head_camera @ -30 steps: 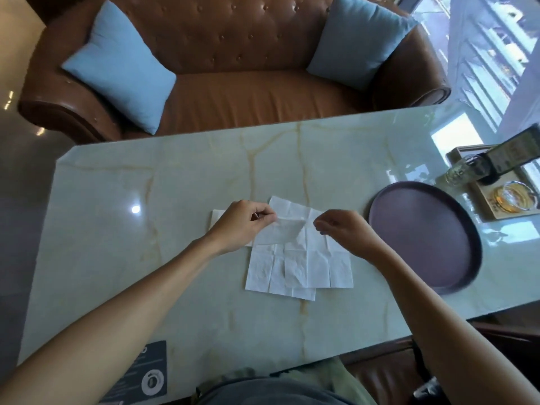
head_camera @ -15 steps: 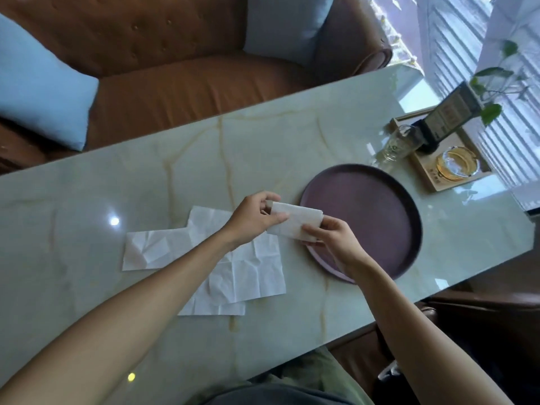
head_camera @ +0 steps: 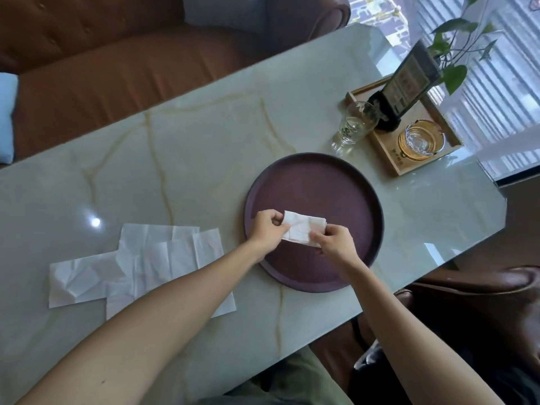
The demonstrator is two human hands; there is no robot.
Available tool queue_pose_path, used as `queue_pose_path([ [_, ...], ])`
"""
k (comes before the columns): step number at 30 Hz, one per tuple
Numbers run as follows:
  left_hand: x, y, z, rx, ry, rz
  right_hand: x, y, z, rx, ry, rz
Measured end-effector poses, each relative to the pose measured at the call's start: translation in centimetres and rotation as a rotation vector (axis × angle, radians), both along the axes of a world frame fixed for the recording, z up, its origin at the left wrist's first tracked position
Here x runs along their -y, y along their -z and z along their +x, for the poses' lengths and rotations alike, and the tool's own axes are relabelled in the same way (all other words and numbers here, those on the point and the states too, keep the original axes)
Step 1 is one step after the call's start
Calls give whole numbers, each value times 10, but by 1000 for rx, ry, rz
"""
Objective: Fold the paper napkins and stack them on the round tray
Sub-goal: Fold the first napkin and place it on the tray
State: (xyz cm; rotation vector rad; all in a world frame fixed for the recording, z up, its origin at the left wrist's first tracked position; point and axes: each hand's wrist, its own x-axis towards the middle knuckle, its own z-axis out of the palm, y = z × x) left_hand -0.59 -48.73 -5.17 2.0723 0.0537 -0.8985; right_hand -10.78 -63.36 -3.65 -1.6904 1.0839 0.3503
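Note:
A folded white napkin [head_camera: 302, 230] is held over the near-left part of the round dark purple tray [head_camera: 330, 185]. My left hand [head_camera: 267, 230] pinches its left end and my right hand [head_camera: 333, 244] grips its near right corner. I cannot tell whether the napkin touches the tray. The rest of the tray's surface is bare. Unfolded, creased white napkins [head_camera: 152, 258] lie overlapping on the marble table to the left, partly hidden by my left forearm.
A drinking glass [head_camera: 352, 127] stands just beyond the tray. A wooden tray [head_camera: 394, 165] at the far right holds an amber glass ashtray [head_camera: 420, 140] and a dark card stand [head_camera: 406, 86]. A plant hangs over that corner. A brown sofa runs behind the table.
Both hands carried the folded napkin to the right, from above the loose napkins to over the tray. The view has swung right with them.

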Motion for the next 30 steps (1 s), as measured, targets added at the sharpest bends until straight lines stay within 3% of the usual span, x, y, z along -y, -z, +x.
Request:
queue_pose_path([
  [10, 29, 18, -10, 72, 161, 242, 19, 18, -4, -171, -70, -187],
  [20, 10, 15, 1, 219, 227, 324, 25, 9, -3, -302, -156, -406],
  [25, -20, -3, 15, 225, 146, 272, 9, -3, 20, -160, -250, -461],
  [30, -88, -19, 31, 248, 32, 292, -46, -12, 69, 63, -465, -383],
])
